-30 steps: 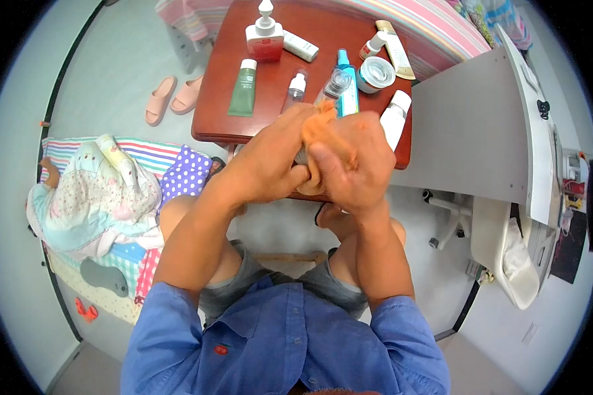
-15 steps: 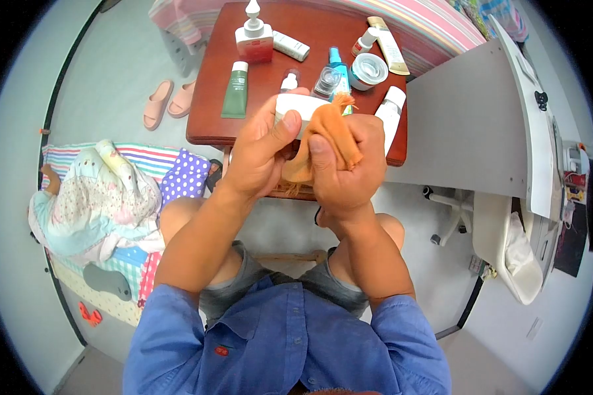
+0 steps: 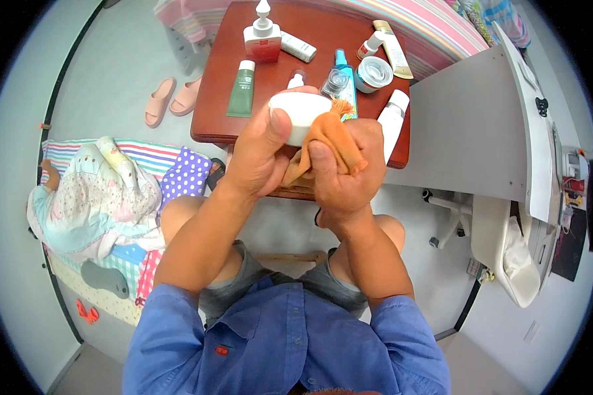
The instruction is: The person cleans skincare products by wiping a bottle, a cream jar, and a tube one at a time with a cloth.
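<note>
My left hand (image 3: 260, 148) grips a white, rounded jar (image 3: 300, 108), thumb on its near side and fingers behind. An orange cloth (image 3: 336, 141) is bunched in my right hand (image 3: 349, 164), its thumb pressing on the folds. The cloth lies against the right side of the jar and hides part of it. Just beyond my hands, on the wooden table, are a small pump bottle (image 3: 296, 79), a clear-lidded small jar (image 3: 335, 82) and a blue spray bottle (image 3: 346, 99). A white bottle (image 3: 393, 122) lies right of my right hand.
The brown table (image 3: 211, 99) also carries a pink pump bottle (image 3: 262, 43), a green tube (image 3: 242, 92), a round tub (image 3: 373, 74) and a gold tube (image 3: 395, 52). A grey desk panel (image 3: 468, 118) stands right. Pink slippers (image 3: 159, 102) and bedding (image 3: 99, 191) lie left.
The white jar has tipped so that more of its rounded face shows, and the left thumb has shifted along it. The cloth has moved slightly. The view has shifted a little.
</note>
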### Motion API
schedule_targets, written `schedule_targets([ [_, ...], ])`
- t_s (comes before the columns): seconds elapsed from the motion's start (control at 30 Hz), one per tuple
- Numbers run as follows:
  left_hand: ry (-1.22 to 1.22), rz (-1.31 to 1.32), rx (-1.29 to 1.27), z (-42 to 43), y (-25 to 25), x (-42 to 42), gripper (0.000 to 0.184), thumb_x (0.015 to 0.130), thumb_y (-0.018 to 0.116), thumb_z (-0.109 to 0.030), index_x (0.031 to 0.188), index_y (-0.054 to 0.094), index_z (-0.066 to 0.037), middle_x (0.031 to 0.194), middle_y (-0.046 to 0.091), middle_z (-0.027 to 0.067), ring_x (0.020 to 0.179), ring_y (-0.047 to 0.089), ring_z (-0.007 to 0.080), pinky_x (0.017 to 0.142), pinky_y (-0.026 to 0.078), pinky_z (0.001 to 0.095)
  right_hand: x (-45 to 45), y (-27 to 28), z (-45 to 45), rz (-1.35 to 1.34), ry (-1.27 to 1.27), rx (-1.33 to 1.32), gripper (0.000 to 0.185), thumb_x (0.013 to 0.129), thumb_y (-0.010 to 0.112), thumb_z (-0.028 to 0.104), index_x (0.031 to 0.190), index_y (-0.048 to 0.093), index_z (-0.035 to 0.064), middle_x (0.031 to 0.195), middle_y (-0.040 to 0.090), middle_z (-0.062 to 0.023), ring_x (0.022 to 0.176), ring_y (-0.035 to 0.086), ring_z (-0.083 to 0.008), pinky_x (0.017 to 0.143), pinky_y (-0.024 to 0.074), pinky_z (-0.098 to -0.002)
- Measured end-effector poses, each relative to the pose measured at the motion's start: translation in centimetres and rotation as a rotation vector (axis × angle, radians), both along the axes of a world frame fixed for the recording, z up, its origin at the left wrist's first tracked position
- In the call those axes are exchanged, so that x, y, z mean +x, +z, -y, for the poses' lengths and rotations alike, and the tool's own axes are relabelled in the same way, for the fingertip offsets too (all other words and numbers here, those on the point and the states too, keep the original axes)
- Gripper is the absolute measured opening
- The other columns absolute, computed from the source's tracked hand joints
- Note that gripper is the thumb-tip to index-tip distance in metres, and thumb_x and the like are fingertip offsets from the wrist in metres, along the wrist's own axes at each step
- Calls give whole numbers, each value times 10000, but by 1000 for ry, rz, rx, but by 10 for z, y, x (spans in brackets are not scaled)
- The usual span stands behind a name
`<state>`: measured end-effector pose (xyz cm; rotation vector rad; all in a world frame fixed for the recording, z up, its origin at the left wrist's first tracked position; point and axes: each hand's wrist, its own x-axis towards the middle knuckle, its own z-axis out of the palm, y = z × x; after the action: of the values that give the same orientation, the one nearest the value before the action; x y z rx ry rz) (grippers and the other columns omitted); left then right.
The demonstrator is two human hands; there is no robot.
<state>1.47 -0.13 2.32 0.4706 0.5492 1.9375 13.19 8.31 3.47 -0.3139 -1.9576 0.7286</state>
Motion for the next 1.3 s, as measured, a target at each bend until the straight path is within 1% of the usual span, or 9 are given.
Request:
schedule_targets([
  [0.1, -36, -107, -47, 2, 0, 1, 796, 887, 765, -485, 1414, 453, 23, 1294, 587, 112, 1188, 587, 190, 1019, 508, 336, -5, 9, 0, -126, 21, -546, 262, 984, 669, 218, 1094, 634, -17, 1063, 641, -88, 971, 603, -160, 889, 485, -321],
  [0.23, -50, -197, -60, -3, 1, 7, 842, 882, 770, -489, 1447, 431, 35, 1287, 598, 103, 1190, 590, 182, 1031, 495, 325, -6, 2, -17, -107, -7, -663, 281, 1017, 621, 226, 1166, 618, -13, 1114, 644, -82, 1023, 599, -150, 925, 475, -298],
  [0.43, 37, -1, -102, -5, 1, 3, 824, 902, 744, -506, 1440, 426, 32, 1274, 596, 105, 1174, 589, 191, 1045, 479, 327, -6, -12, 0, -116, -40, -312, 345, 980, 683, 263, 1151, 590, -22, 1020, 625, -106, 939, 613, -184, 859, 498, -323],
  [0.5, 58, -274, -99, -3, 0, 4, 892, 844, 792, -538, 1434, 433, 28, 1270, 598, 103, 1177, 588, 188, 1051, 477, 340, -2, -12, -2, -104, -39, -283, 353, 967, 694, 261, 1144, 596, -29, 1005, 616, -118, 927, 611, -200, 853, 496, -335],
  [0.67, 33, -294, -135, -4, 5, 12, 938, 793, 838, -543, 1419, 443, 32, 1276, 600, 97, 1175, 590, 182, 1051, 474, 339, -6, 7, -18, -97, 34, -762, 296, 988, 639, 184, 1186, 575, -26, 1042, 630, -72, 965, 595, -140, 887, 489, -298],
  [0.9, 133, -92, -113, -8, -6, 3, 649, 1033, 553, -466, 1421, 440, 41, 1309, 575, 140, 1210, 569, 202, 1037, 477, 341, -1, -16, 2, -21, -41, -369, 321, 977, 677, 247, 1139, 600, -20, 1036, 649, -111, 985, 608, -163, 871, 501, -320],
  [1.0, 95, -73, -61, -5, -4, 5, 743, 967, 650, -513, 1420, 443, 37, 1294, 585, 133, 1196, 576, 199, 1042, 475, 341, 0, -8, 3, -16, -45, -208, 339, 968, 696, 263, 1136, 600, -15, 1051, 658, -110, 997, 609, -152, 869, 504, -313],
  [1.17, 27, -386, -122, -4, 5, 9, 968, 794, 824, -571, 1440, 433, 34, 1302, 592, 122, 1201, 572, 176, 1056, 462, 332, -2, 5, -20, -86, 37, -756, 288, 1031, 598, 231, 1170, 592, -22, 1098, 640, -73, 976, 598, -133, 888, 490, -298],
  [1.3, 79, -212, -291, -11, 5, 11, 1114, 737, 796, -685, 1463, 399, 62, 1367, 563, 149, 1251, 571, 209, 1076, 460, 352, -4, 0, -13, -137, 43, -748, 315, 1043, 587, 266, 1184, 593, -15, 1113, 647, -77, 997, 599, -132, 913, 482, -299],
])
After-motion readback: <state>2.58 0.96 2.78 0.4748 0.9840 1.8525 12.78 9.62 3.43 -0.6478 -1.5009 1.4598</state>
